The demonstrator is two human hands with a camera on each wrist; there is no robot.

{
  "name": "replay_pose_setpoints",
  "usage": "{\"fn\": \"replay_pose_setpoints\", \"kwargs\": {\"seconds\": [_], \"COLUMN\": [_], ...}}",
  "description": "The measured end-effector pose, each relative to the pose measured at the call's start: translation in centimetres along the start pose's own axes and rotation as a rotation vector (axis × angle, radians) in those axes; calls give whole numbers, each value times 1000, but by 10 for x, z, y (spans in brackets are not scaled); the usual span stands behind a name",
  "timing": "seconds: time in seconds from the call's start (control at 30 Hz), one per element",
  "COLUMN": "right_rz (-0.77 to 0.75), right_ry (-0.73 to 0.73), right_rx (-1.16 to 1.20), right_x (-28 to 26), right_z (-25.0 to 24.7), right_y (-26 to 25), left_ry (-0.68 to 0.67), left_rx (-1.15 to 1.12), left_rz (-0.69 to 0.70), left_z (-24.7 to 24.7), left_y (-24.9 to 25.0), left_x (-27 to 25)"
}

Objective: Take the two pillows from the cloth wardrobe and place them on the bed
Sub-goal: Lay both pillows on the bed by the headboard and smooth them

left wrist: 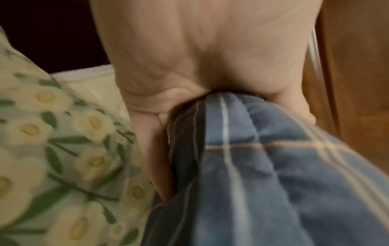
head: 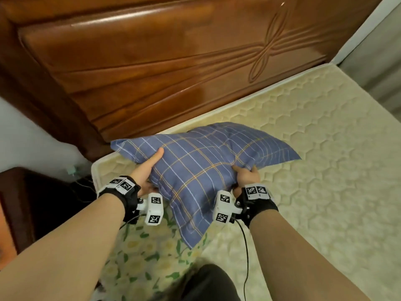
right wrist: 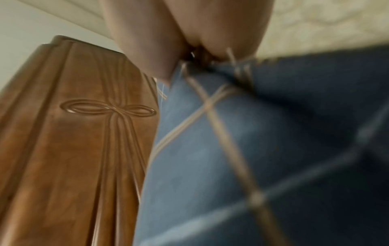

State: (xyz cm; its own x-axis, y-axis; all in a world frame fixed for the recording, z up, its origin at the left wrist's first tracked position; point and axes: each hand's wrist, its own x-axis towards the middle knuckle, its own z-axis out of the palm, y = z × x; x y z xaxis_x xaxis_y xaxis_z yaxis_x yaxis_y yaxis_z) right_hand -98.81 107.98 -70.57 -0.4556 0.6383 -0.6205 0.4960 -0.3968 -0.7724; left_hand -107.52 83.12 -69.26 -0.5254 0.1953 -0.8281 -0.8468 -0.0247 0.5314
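Both hands hold the blue plaid pillow (head: 206,168) above the bed (head: 314,170), near the wooden headboard (head: 152,61). My left hand (head: 147,170) has a closed grip on its left edge, thumb on top. My right hand (head: 246,177) bunches fabric, fingers curled tight. The floral pillow (head: 138,246) lies beneath, on the mattress.

Both forearms bare, no sleeves. Black wrist straps (head: 128,196) on each, white plates on top with black-and-white square tag markers. White boxy camera module (head: 154,208) on each inner wrist, also tagged. Thin black cable (head: 246,253) trails from the right-of-frame unit toward bottom edge.
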Motion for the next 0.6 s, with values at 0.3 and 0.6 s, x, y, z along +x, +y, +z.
{"fn": "replay_pose_setpoints", "kwargs": {"seconds": [0.3,0.6], "right_rz": [-212,-472], "right_ry": [9,152], "right_rx": [-3,-19], "right_x": [127,302], "right_z": [-90,-123], "right_y": [-113,-143], "left_ry": [-72,-141], "left_rx": [-17,-49], "left_rz": [160,342], "left_z": [172,327], "left_y": [28,50], "left_x": [92,223]}}
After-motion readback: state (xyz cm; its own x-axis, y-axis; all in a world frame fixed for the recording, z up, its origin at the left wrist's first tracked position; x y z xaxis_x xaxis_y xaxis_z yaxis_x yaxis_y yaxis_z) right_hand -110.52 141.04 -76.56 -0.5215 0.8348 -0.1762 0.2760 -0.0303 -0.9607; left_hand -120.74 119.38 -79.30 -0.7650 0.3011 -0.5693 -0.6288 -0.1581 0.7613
